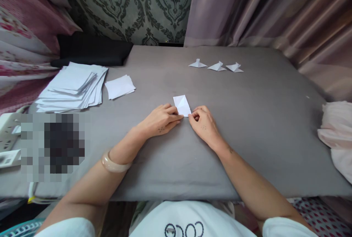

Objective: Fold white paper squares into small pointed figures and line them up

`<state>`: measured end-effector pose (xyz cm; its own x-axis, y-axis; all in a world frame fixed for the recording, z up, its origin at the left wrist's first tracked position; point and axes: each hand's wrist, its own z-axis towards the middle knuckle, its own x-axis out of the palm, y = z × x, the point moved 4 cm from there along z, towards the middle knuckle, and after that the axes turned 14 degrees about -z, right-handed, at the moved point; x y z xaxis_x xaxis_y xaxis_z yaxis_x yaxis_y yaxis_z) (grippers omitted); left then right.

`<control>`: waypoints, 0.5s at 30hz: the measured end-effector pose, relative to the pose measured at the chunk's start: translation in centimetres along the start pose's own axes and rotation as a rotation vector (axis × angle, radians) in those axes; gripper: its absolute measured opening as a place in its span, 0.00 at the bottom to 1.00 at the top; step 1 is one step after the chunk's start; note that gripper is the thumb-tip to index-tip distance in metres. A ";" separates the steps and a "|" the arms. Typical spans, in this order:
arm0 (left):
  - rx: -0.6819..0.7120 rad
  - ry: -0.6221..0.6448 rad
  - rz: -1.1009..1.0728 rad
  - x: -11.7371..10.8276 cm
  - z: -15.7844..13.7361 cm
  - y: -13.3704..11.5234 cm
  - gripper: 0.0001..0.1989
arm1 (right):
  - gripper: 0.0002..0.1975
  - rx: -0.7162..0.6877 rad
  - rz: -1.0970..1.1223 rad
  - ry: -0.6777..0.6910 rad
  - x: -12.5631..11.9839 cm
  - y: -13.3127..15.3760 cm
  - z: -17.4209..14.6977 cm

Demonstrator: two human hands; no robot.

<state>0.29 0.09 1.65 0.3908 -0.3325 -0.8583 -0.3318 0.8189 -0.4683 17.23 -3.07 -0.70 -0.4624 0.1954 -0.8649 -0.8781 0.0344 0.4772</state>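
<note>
A small sheet of white folded paper (182, 106) lies on the grey cloth in front of me, with crease lines on its face. My left hand (164, 119), palm down, has its fingers drawn together and its fingertips on the paper's lower left edge. At the lower right corner of the paper, my right hand (202, 122) pinches with thumb and forefinger, its other fingers curled. Farther back on the table stand three folded paper figures, a left one (197, 63), a middle one (217, 66) and a right one (234, 67).
A large stack of white paper (70, 88) sits at the left, with a smaller stack (120, 87) beside it. Behind them lies a black folded item (93, 49). A power strip (8, 130) and a blurred-out patch are at the near left. Pale fabric (337, 134) bunches at the right edge.
</note>
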 end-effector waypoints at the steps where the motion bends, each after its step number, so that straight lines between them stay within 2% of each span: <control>1: -0.001 0.011 0.008 0.0 0.0 0.0 0.18 | 0.08 -0.002 -0.003 -0.005 0.0 0.0 0.0; 7: -0.019 0.059 0.036 0.1 0.1 -0.2 0.19 | 0.05 0.015 0.020 0.009 -0.4 -0.4 0.3; 13: -0.037 0.085 0.059 0.3 0.4 -0.2 0.21 | 0.09 0.280 0.339 0.185 -0.6 -2.4 0.9; 15: -0.043 0.091 0.067 0.5 0.6 -0.2 0.21 | 0.10 0.325 0.412 0.210 -0.3 -2.7 0.9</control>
<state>1.06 0.03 1.44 0.2873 -0.3202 -0.9027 -0.3919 0.8207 -0.4158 19.86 -2.35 -1.60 -0.8029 0.0586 -0.5932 -0.5519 0.3027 0.7770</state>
